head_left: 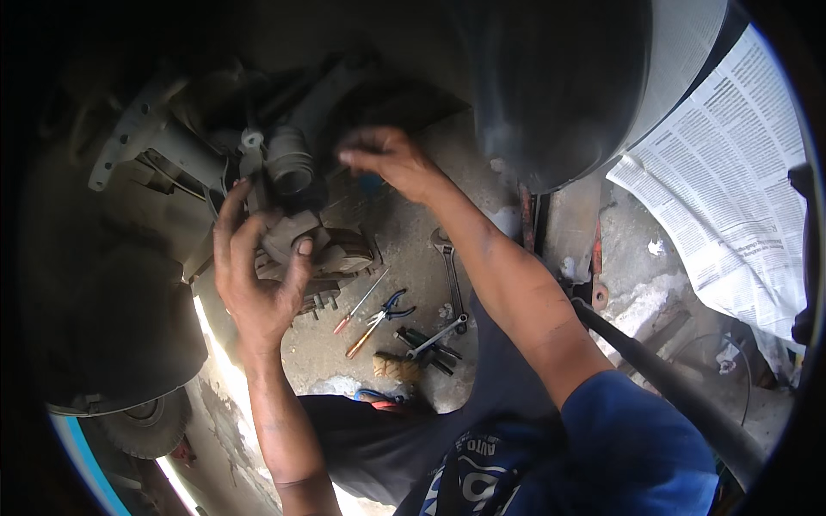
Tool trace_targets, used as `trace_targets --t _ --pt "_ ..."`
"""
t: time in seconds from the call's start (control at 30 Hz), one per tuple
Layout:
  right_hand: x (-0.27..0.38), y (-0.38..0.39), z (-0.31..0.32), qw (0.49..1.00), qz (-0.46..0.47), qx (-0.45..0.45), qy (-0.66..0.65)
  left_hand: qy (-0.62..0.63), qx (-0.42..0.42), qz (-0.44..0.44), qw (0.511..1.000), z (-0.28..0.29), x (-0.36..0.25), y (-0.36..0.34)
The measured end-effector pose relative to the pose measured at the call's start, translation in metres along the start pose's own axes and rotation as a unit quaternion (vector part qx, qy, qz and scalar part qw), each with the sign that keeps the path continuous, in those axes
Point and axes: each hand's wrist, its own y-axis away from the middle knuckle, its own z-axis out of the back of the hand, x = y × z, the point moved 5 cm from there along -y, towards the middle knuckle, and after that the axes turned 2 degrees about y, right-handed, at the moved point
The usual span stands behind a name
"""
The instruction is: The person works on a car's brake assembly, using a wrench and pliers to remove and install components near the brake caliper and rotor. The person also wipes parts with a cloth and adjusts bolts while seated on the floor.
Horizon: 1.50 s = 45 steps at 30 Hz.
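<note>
My left hand (258, 267) is closed round a grey, blocky metal part (291, 230), its thumb on the near side and its fingers along the left. The part sits among the dark metal pieces of a wheel brake assembly; whether it is loose or fixed I cannot tell. Just above stands a ribbed grey cylinder (290, 162). Below my left hand, a round hub (344, 251) has studs poking toward me. Over to the right of the cylinder, my right hand (383, 159) is raised and smeared by motion; its fingers look bent, and what they hold, if anything, cannot be made out.
On the concrete floor lie an adjustable wrench (449, 267), a thin screwdriver (357, 303), blue-handled pliers (387, 310), a combination wrench (436, 337) and a brownish block (397, 368). Newspaper sheets (723, 181) hang at right, above a black bar (662, 378). A dark curved panel (559, 95) overhangs.
</note>
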Motion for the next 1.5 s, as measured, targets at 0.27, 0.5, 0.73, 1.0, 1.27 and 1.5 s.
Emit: trace_targets --t 0.27,0.5,0.73,1.0,1.27,1.5 --pt "-0.134 0.014 -0.028 0.975 -0.082 0.179 -0.101 0.015 -0.003 -0.01 1.0 -0.01 -0.008 -0.003" --pt "-0.113 0.027 -0.041 0.982 -0.091 0.161 -0.022 0.007 -0.011 0.02 1.0 -0.002 -0.006 0.004" --pt "-0.129 0.019 -0.032 0.975 -0.093 0.175 -0.106 0.032 -0.011 0.029 0.999 -0.009 -0.01 -0.001" --pt "-0.115 0.031 -0.046 0.987 -0.068 0.129 -0.068 0.017 -0.009 0.03 0.999 -0.002 -0.008 0.002" --pt "-0.109 0.034 -0.046 0.992 -0.02 0.124 0.031 0.017 -0.006 0.038 0.999 -0.004 -0.005 0.005" --pt "-0.158 0.067 -0.02 0.977 -0.004 -0.212 -0.018 0.018 -0.013 0.055 0.998 -0.006 -0.005 0.006"
